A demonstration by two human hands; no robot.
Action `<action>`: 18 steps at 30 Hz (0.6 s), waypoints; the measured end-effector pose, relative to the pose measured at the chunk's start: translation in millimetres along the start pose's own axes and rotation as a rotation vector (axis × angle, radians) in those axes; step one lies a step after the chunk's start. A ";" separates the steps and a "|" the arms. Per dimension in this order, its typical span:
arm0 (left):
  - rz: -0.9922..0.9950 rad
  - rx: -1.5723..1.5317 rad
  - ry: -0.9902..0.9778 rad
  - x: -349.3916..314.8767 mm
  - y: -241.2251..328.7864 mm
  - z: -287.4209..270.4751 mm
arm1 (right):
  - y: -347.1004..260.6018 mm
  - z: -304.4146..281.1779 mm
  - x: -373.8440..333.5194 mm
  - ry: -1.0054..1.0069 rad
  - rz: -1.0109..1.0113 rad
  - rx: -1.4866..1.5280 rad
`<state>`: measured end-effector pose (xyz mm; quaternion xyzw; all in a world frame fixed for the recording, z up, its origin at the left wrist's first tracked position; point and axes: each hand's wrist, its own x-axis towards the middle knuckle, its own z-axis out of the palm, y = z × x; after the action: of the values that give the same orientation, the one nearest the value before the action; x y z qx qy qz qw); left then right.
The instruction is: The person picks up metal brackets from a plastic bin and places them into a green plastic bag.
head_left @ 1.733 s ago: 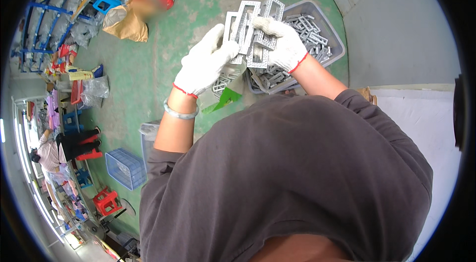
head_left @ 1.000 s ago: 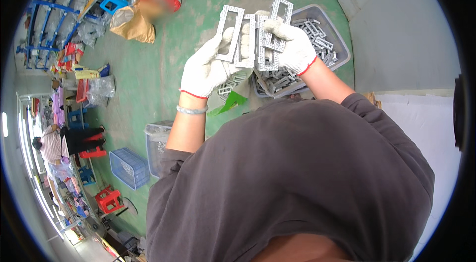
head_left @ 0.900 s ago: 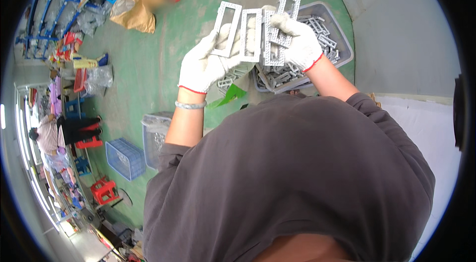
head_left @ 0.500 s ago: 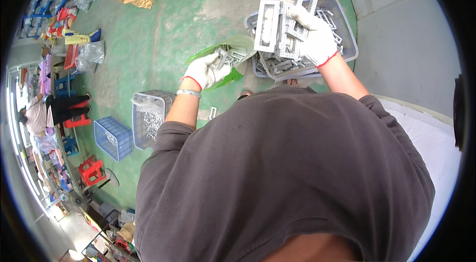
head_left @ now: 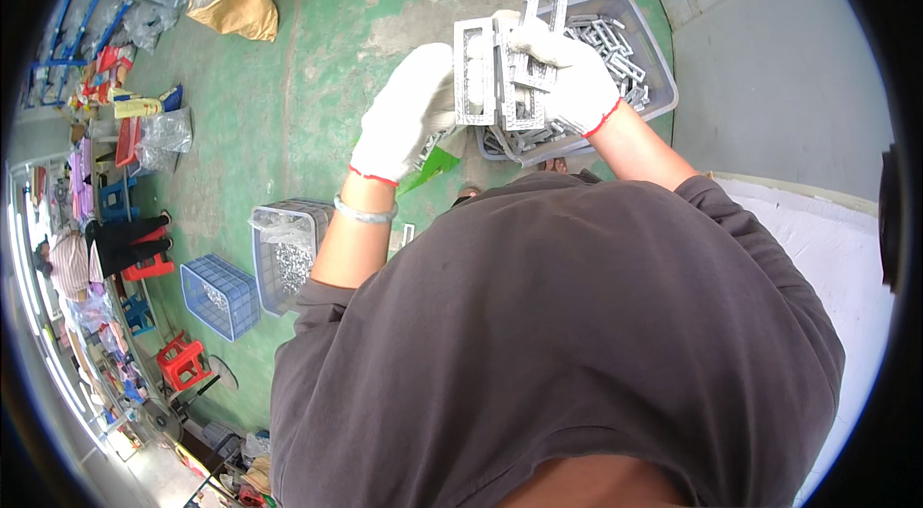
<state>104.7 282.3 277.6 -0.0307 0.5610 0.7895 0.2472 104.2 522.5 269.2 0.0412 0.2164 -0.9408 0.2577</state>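
Observation:
My right hand point(head_left: 572, 75), in a white glove with a red cuff, is closed around several grey rectangular metal frames point(head_left: 474, 109) with open windows. They fan out above a grey plastic crate point(head_left: 658, 75), which holds many similar frames point(head_left: 615, 51). White glove fingers show through the leftmost frame's window. My left hand point(head_left: 399, 119), gloved too, is raised against that frame's left edge. Its fingertips are hidden, so I cannot tell whether they grip it. Below the left hand, part of a green bag point(head_left: 433, 170) shows; the hand covers most of it.
Left of me on the green floor stand a grey crate point(head_left: 260, 263) and a blue basket point(head_left: 226, 321), both with small metal pieces. Red stools point(head_left: 183, 361) and a person point(head_left: 72, 263) at a workbench are farther left. A grey wall panel point(head_left: 760, 95) rises at right.
My left hand has lifted from the green bag and moved right, up to the frames. My right hand, still holding the frames, has shifted slightly left.

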 end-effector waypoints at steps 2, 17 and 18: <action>0.136 0.130 -0.136 -3.7 6.2 24.4 | 4.8 -7.9 5.2 -0.036 0.004 0.005; 0.418 1.328 0.521 2.6 8.6 27.7 | 13.6 3.5 20.3 -0.056 0.050 -0.184; 0.439 1.243 0.501 9.9 2.6 16.2 | 16.7 16.2 19.1 -0.029 0.041 -0.200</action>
<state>98.6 299.8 282.6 0.0493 0.9413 0.3235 -0.0828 96.7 493.8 273.7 0.0058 0.3048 -0.9095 0.2827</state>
